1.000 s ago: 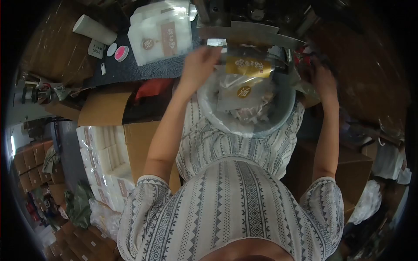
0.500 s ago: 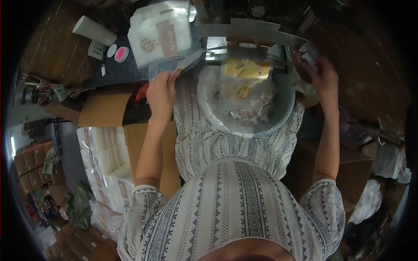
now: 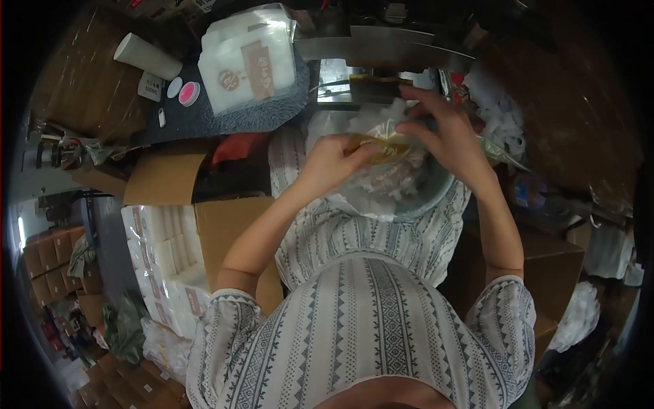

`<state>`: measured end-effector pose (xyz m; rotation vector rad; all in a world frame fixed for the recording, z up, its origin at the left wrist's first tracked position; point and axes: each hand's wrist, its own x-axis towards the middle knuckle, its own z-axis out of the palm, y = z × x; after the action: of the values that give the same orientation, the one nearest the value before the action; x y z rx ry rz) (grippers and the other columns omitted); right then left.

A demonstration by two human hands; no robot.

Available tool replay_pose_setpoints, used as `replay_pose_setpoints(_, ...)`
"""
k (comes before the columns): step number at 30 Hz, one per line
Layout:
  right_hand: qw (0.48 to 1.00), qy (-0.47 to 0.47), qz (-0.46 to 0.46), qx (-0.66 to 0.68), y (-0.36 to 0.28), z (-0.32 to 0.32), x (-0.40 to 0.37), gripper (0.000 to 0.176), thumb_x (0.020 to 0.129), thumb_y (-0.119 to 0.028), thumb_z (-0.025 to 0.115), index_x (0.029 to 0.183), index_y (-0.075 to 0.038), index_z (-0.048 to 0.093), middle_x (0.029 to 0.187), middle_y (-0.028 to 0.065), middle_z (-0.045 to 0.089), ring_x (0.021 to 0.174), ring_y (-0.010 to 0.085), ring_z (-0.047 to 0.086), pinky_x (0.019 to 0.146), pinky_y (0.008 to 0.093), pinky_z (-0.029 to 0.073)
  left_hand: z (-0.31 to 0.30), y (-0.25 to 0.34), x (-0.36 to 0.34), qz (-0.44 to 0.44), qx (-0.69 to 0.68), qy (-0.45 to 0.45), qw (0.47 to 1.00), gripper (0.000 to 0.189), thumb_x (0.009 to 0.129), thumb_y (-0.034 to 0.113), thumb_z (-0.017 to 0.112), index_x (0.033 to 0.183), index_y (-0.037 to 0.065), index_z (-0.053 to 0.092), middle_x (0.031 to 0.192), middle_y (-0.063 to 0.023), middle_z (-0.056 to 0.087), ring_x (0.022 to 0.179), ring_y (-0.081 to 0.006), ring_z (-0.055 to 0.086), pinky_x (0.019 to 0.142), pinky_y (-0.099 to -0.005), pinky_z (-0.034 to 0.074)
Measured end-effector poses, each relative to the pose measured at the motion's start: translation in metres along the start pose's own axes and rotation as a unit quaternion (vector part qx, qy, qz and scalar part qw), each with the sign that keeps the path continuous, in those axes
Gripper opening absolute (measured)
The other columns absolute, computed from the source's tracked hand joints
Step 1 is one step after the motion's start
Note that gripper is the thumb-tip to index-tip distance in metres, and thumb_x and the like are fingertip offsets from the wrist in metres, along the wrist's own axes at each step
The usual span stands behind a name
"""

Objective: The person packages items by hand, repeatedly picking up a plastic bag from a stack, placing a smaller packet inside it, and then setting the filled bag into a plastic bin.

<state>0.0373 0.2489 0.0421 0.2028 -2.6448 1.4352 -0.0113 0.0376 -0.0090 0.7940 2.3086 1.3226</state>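
Observation:
Both my hands meet over a grey basin (image 3: 436,187) that rests against my lap. My left hand (image 3: 330,163) pinches the left end of a clear plastic pouch (image 3: 381,140) with a yellow label. My right hand (image 3: 446,133) holds the same pouch from the right, fingers curled over its top edge. The basin underneath holds a heap of small white pieces and more clear plastic. Directly beyond the basin stands a metal sealing machine (image 3: 381,51).
A stack of filled white pouches (image 3: 252,61) lies on a dark mat (image 3: 225,112) at upper left, beside a paper cup (image 3: 146,54) and a pink lid (image 3: 189,94). An open cardboard box (image 3: 225,225) and packed white packets (image 3: 160,259) stand at my left.
My left hand came back from the mat at the left to the basin. My right hand swung in from the far right. Both now grip the yellow-labelled pouch.

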Motion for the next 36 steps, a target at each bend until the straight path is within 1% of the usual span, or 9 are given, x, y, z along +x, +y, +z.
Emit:
replay_pose_setpoints(5,0.982,0.056,0.044,-0.175,0.009,-0.032,-0.012,0.036,0.079,-0.016,0.070,0.111,-0.005,0.060,0.094,0.0134,0.065,0.082,0.0244,0.063,0.073,0.0337,0.050,0.004,-0.012,0.053,-0.206,-0.381,0.023,0.901,0.026,0.087,0.022,0.067,0.088,-0.004,0.065,0.079,-0.0074,0.065,0.067,-0.0121,0.063,0.057,-0.0215,0.048)
replay_pose_setpoints(10,0.875,0.111,0.200,-0.426,0.050,-0.054,-0.019,0.029,0.080,-0.021,0.066,0.103,-0.004,0.061,0.094,0.0186,0.064,0.088,0.0328,0.063,0.074,0.0416,0.050,-0.002,-0.007,0.050,-0.221,-0.385,0.015,0.896,0.032,0.087,0.026,0.067,0.094,-0.005,0.063,0.081,-0.0088,0.065,0.065,-0.0141,0.064,0.055,-0.0225,0.049)
replay_pose_setpoints(11,0.831,0.091,0.235,-0.496,0.062,-0.055,-0.018,0.027,0.081,-0.024,0.065,0.097,-0.002,0.061,0.093,0.0219,0.063,0.091,0.0353,0.063,0.074,0.0448,0.050,-0.012,-0.010,0.047,-0.163,-0.224,0.037,0.960,0.037,0.087,0.029,0.067,0.098,-0.005,0.062,0.086,-0.0123,0.066,0.071,-0.0195,0.065,0.059,-0.0263,0.051)
replay_pose_setpoints(14,0.872,0.090,0.199,-0.438,0.078,-0.059,-0.017,0.024,0.080,-0.019,0.064,0.093,0.000,0.060,0.092,0.0239,0.062,0.092,0.0385,0.061,0.076,0.0465,0.050,-0.067,-0.041,0.046,0.016,0.207,0.276,0.938,0.052,0.086,0.037,0.064,0.119,-0.003,0.055,0.116,-0.0226,0.059,0.103,-0.0335,0.060,0.085,-0.0435,0.047)
replay_pose_setpoints(17,0.918,0.050,0.188,-0.345,0.080,-0.063,-0.014,0.023,0.078,-0.012,0.062,0.097,0.001,0.060,0.096,0.0246,0.062,0.094,0.0407,0.060,0.078,0.0469,0.049,-0.073,-0.094,0.027,0.020,0.499,0.255,0.828,0.058,0.085,0.035,0.064,0.128,0.000,0.048,0.129,-0.0247,0.049,0.118,-0.0346,0.047,0.095,-0.0527,0.034)
replay_pose_setpoints(19,0.931,0.064,0.170,-0.316,0.085,-0.065,-0.010,0.023,0.078,-0.010,0.061,0.099,0.000,0.061,0.098,0.0250,0.062,0.095,0.0415,0.059,0.079,0.0468,0.049,-0.061,-0.090,0.008,0.088,0.495,0.251,0.827,0.057,0.085,0.031,0.063,0.131,0.003,0.044,0.131,-0.0209,0.048,0.117,-0.0335,0.046,0.096,-0.0552,0.030)
replay_pose_setpoints(24,0.940,0.131,0.156,-0.273,0.073,-0.064,-0.020,0.028,0.080,-0.005,0.061,0.108,0.000,0.059,0.103,0.0196,0.065,0.094,0.0336,0.064,0.078,0.0369,0.049,-0.077,-0.071,-0.026,0.006,0.423,0.238,0.874,0.020,0.085,0.016,0.061,0.103,0.007,0.063,0.097,-0.0095,0.063,0.093,-0.0315,0.058,0.085,-0.0504,0.039)
replay_pose_setpoints(29,0.981,0.143,0.120,0.058,0.016,-0.037,-0.017,0.024,0.082,-0.005,0.066,0.105,-0.002,0.060,0.099,0.0104,0.065,0.086,0.0173,0.064,0.073,0.0284,0.048,-0.054,-0.032,-0.040,0.026,0.318,0.278,0.906,0.008,0.082,0.009,0.062,0.089,0.006,0.065,0.081,-0.0096,0.061,0.073,-0.0310,0.060,0.064,-0.0393,0.047)
replay_pose_setpoints(36,0.982,0.040,-0.120,-0.143,-0.016,0.006,0.005,0.026,0.078,-0.008,0.069,0.101,-0.001,0.059,0.099,0.0133,0.065,0.079,0.0243,0.064,0.073,0.0351,0.050,-0.033,0.003,-0.036,0.135,0.267,0.283,0.911,0.008,0.078,0.007,0.066,0.086,0.005,0.065,0.083,-0.0100,0.063,0.073,-0.0298,0.063,0.061,-0.0351,0.049)
